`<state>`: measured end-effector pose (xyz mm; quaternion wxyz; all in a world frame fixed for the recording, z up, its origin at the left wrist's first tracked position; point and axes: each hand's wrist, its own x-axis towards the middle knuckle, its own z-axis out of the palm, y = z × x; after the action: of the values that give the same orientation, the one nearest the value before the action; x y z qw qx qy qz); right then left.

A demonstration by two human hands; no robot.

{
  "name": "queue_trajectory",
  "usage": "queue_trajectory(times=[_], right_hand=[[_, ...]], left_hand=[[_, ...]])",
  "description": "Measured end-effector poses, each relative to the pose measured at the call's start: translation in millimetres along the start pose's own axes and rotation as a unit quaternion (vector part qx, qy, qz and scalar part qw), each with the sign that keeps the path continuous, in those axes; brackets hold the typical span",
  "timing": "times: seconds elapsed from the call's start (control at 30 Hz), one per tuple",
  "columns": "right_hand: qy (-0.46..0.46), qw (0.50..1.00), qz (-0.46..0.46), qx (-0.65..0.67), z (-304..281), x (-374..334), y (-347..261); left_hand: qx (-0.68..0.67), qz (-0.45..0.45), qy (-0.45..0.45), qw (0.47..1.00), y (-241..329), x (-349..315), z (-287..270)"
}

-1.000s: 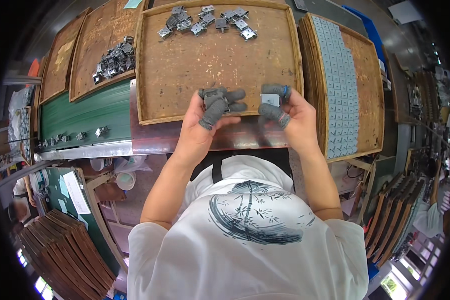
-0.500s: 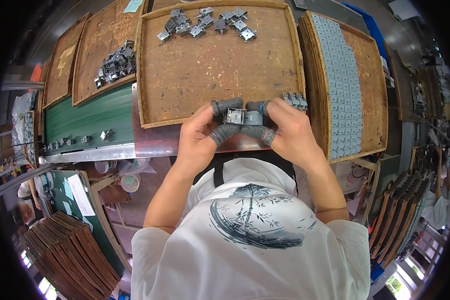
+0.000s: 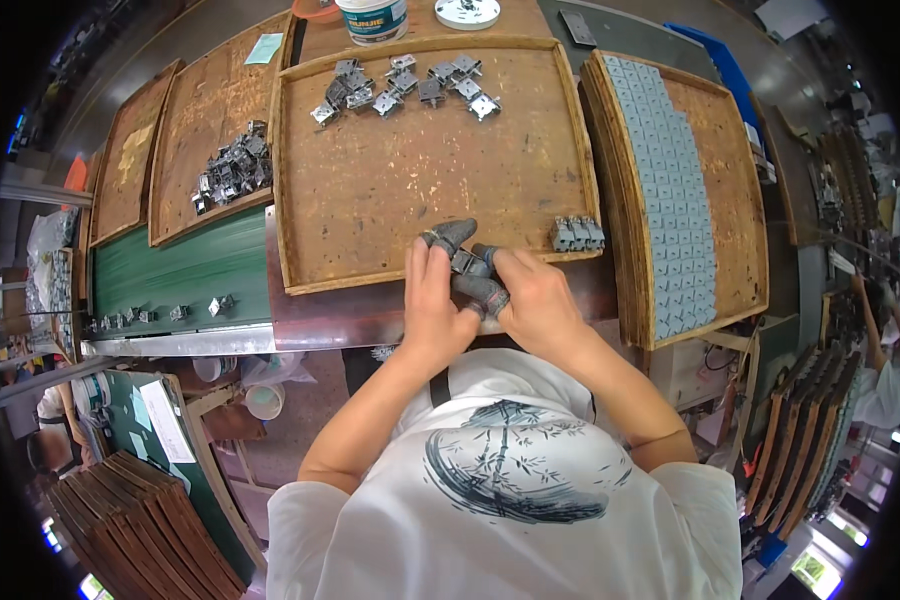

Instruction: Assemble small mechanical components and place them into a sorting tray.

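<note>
I had fingers of the left hand (image 3: pixel 438 295) and right hand (image 3: pixel 538 300) gripping a small metal part (image 3: pixel 467 263) around the tray's near rim (image 3: pixel 360 280); I judged it light, stiff, slick, best pinched across opposite sides.

I see a white shirt (image 3: pixel 530 565) with dark bamboo pattern (image 3: pixel 510 466), grey finger covers (image 3: pixel 454 235), a silvery metal part (image 3: pixel 469 264), a green belt (image 3: pixel 185 275).

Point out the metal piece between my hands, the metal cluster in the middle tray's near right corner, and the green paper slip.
Held metal piece (image 3: pixel 468 263): head view, its visible upper side.
Metal cluster (image 3: pixel 579 235): head view, middle of the group.
Green paper slip (image 3: pixel 265 48): head view, middle of the sheet.
</note>
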<state>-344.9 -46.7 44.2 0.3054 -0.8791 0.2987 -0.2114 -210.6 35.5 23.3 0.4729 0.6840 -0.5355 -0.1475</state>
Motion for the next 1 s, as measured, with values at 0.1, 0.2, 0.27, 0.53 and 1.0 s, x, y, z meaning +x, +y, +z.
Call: queue_trajectory(times=[0.1, 0.2, 0.27, 0.53, 1.0], right_hand=[[-0.086, 0.984, 0.123, 0.100, -20, 10, -7], [-0.154, 0.958, 0.127, 0.204, -19, 5, 0], [-0.179, 0.944, 0.131, 0.244, -8, -4, 7], [-0.119, 0.978, 0.079, 0.154, -24, -18, 3], [-0.007, 0.966, 0.137, 0.218, -44, -16, 21]], left_hand=[[-0.099, 0.025, -0.029, 0.994, -2, 0, -11], [-0.222, -0.024, -0.102, 0.970, 0, -6, -14], [-0.228, -0.018, -0.106, 0.968, 3, -6, -18], [-0.110, 0.192, -0.127, 0.967, 11, 6, -20], [-0.288, -0.116, -0.195, 0.930, 9, 29, -15]])
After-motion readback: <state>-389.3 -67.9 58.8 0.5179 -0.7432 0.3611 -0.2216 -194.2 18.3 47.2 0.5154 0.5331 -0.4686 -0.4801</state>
